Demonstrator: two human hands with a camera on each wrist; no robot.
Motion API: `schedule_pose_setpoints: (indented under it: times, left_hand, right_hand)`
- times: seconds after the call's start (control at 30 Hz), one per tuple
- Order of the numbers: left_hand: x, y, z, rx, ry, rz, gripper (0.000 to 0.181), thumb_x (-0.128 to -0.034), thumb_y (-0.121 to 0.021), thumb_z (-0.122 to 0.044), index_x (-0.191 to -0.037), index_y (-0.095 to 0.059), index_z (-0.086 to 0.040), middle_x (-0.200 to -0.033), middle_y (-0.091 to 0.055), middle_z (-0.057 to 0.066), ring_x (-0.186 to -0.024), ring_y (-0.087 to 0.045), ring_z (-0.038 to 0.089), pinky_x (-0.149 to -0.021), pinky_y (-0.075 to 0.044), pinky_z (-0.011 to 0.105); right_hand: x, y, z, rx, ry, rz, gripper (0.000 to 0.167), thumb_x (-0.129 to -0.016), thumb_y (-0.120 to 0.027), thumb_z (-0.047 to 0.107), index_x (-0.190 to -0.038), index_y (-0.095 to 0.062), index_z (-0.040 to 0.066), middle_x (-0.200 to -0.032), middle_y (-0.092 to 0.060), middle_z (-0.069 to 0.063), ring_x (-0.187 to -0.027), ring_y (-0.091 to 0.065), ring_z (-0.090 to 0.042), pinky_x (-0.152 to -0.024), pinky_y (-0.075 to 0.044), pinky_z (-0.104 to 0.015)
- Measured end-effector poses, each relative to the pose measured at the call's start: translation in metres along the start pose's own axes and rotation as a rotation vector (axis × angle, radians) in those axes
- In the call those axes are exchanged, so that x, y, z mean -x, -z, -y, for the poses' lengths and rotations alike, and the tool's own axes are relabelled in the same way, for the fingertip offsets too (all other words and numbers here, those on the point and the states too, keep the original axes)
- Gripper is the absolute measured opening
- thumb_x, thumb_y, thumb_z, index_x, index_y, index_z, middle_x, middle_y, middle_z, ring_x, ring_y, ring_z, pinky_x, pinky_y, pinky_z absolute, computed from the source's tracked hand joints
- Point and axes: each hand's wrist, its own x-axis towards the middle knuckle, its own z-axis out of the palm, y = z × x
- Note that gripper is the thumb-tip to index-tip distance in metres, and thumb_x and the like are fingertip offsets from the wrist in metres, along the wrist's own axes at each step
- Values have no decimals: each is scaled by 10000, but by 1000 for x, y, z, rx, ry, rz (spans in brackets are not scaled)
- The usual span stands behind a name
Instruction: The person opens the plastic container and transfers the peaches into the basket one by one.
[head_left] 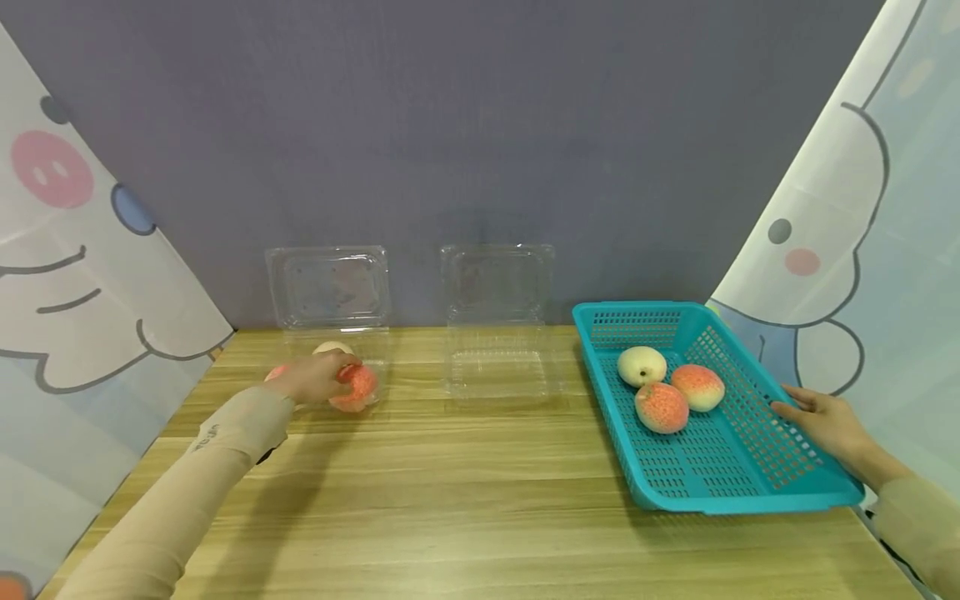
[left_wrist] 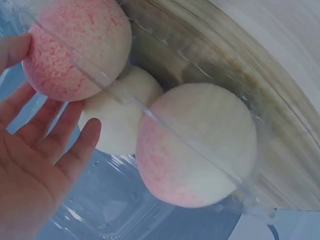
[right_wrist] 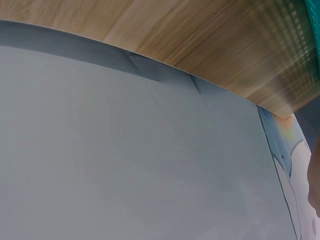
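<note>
My left hand (head_left: 311,379) (left_wrist: 37,165) reaches into the left clear plastic box (head_left: 330,287), its thumb and fingertips round a pink-red peach (head_left: 358,388) (left_wrist: 77,50). Two more peaches lie in that box: a pale one (head_left: 332,347) (left_wrist: 122,112) touching the held peach, and a pink-and-cream one (head_left: 277,372) (left_wrist: 197,145). At the right, my right hand (head_left: 828,425) grips the side rim of a turquoise basket (head_left: 637,475). The basket holds a pale peach (head_left: 642,367) and two red-yellow ones (head_left: 662,407) (head_left: 697,387). Only a sliver of the right hand (right_wrist: 314,185) shows in the right wrist view.
A second clear box (head_left: 497,371), lid raised and nothing inside, stands at the middle back of the wooden table (head_left: 465,500). A grey wall (head_left: 480,150) rises behind. Cartoon-printed sheets (head_left: 82,275) (head_left: 885,250) hang on both sides.
</note>
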Motion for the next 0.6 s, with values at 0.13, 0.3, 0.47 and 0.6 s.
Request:
schedule_pose_setpoints:
  times: [0.13, 0.3, 0.47, 0.6]
  left_hand:
    - [-8, -2, -3, -10, 24, 50, 491, -786, -652, -148, -1219, -532, 51, -1148, -574, 203, -1019, -556, 336, -829, -468, 473]
    - [-17, -7, -3, 24, 35, 83, 568, -765, -674, -198, -1236, -501, 68, -1178, -546, 234, -1066, -534, 392, -888, -438, 513]
    - [-24, -14, 4, 55, 48, 73, 586, -729, -668, -199, -1225, -507, 68, -1135, -563, 226, -1018, -550, 367, -874, -446, 498]
    - [-27, -21, 11, 112, 81, 72, 644, -728, -694, -264, -1257, -492, 42, -1162, -565, 224, -1019, -549, 354, -846, -457, 478]
  right_hand:
    - [0, 0, 0, 5, 6, 1, 694, -970, -385, 393, -1364, -212, -151, -1242, -353, -444, -991, -513, -545, -701, -509, -518]
    - [0, 0, 1, 26, 7, 2, 696, -971, -374, 400, -1370, -205, -144, -1251, -334, -448, -1040, -453, -585, -706, -489, -548]
    - [0, 0, 0, 24, -10, 2, 706, -969, -376, 409, -1374, -195, -141, -1249, -336, -446, -1007, -489, -566, -694, -500, -524]
    - [0, -1, 0, 29, -17, 5, 723, -967, -363, 429, -1388, -170, -127, -1275, -285, -462, -1073, -392, -608, -733, -458, -587]
